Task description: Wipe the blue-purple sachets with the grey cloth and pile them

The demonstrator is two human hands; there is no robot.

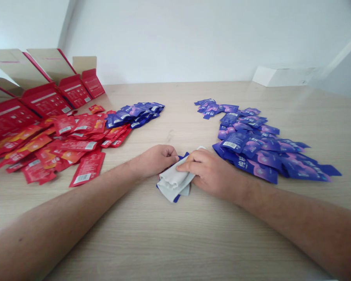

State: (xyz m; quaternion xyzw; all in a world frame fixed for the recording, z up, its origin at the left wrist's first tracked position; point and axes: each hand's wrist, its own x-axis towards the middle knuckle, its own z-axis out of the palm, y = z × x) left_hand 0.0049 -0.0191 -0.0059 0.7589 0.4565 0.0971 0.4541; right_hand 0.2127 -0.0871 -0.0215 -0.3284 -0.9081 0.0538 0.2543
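Note:
At the middle of the table, my right hand (213, 171) is closed on a folded white cloth (175, 177), its fingers pressing on the upper side. Under the cloth lies a blue packet (177, 198), mostly hidden, with only its edges and a corner showing. My left hand (159, 160) is closed at the packet's upper left edge, thumb toward the cloth; its fingertips are partly hidden. Close to my right hand spreads a pile of blue-purple packets (260, 152). A smaller heap of blue packets (136, 113) lies beyond my left hand.
Many red packets (73, 136) are heaped at the left, one (87, 169) beside my left forearm. Several open red boxes (46, 97) stand behind them with flaps raised. A white box (283, 76) rests at the back right, near the wall (193, 39).

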